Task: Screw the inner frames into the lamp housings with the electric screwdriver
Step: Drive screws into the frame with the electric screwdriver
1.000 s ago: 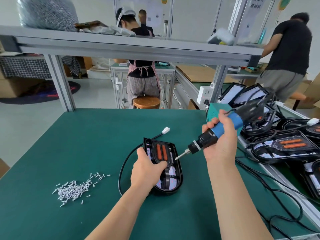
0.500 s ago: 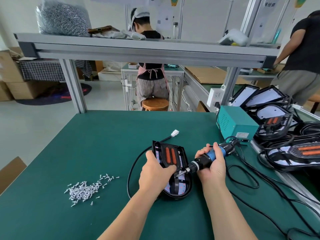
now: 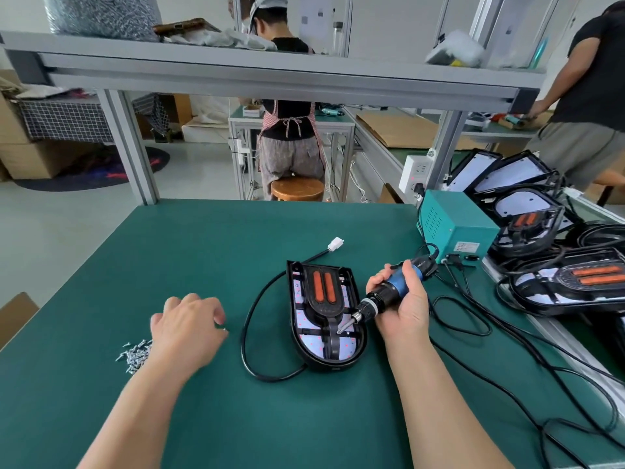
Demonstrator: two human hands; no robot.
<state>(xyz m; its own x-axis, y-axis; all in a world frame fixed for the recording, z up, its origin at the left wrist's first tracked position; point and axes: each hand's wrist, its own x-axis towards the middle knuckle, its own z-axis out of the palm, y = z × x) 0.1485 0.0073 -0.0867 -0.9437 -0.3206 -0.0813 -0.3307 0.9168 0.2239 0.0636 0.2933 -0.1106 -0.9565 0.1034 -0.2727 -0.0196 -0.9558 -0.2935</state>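
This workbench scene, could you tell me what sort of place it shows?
Probably a lamp assembly workshop: a pile of screws on the green mat, stacked lamp housings beside it, and an electric screwdriver in use.

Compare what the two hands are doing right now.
The right hand grips the electric screwdriver, its bit down in the lamp housing; the left hand holds no tool. It hovers beside the screw pile, fingers curled, off the housing. Both are bare, over the green table.
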